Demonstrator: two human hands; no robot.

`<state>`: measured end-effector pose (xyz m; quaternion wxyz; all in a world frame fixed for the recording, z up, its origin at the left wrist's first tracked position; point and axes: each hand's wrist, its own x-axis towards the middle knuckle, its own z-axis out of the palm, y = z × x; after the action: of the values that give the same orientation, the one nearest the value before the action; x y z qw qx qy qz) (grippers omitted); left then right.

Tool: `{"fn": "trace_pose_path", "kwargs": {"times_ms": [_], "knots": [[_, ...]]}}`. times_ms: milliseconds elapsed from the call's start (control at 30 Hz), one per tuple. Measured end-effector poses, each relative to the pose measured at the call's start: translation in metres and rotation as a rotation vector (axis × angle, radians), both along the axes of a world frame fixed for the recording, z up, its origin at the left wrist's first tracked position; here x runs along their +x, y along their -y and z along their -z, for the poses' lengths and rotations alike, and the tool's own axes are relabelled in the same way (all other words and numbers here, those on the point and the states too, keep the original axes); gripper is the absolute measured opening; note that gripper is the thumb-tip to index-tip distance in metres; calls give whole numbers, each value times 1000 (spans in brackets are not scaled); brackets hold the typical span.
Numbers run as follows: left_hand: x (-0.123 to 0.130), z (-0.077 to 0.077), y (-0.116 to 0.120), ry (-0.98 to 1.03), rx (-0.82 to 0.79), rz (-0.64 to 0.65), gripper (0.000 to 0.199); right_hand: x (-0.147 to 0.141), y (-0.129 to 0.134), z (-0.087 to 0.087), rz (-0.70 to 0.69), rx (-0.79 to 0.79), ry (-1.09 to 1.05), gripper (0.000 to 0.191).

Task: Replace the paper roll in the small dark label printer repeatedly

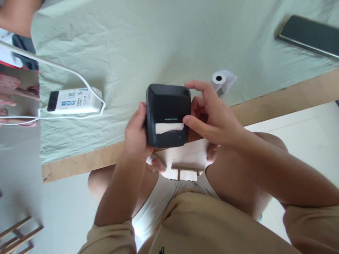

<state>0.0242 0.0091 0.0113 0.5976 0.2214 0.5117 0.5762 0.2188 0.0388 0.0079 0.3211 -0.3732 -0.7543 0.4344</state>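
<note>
A black label printer point(169, 106) is held over the front edge of the table, with a strip of white paper point(169, 127) showing in its slot. My left hand point(137, 130) grips the printer's left side, thumb along its edge. On the right side, my right hand point(209, 113) holds it too, with the index finger at the upper corner and the thumb near the paper slot. The other right fingers are partly hidden beside it. Just beyond my right hand stands a white paper roll point(222, 80) with a dark core and a loose end.
A white box-shaped device with printed labels point(76, 101) lies at the left of the cloth-covered table point(127, 42), a white cable point(60, 66) looped over it. A dark flat object point(312, 35) lies at the upper right. Part of another person point(18, 16) shows at the upper left.
</note>
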Motion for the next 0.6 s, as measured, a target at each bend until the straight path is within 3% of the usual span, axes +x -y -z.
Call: {"fn": "trace_pose_path", "kwargs": {"times_ms": [133, 267, 433, 600], "knots": [[-1, -2, 0, 94, 44, -70, 33, -1, 0, -8, 10, -22, 12, 65], [0, -4, 1, 164, 86, -59, 26, -1, 2, -18, 61, 4, 43, 63], [1, -2, 0, 123, 79, -12, 24, -1, 11, -31, 225, 148, 94, 34], [2, -2, -1, -32, -25, -51, 31, -4, 11, -42, 365, 185, -50, 12]]}}
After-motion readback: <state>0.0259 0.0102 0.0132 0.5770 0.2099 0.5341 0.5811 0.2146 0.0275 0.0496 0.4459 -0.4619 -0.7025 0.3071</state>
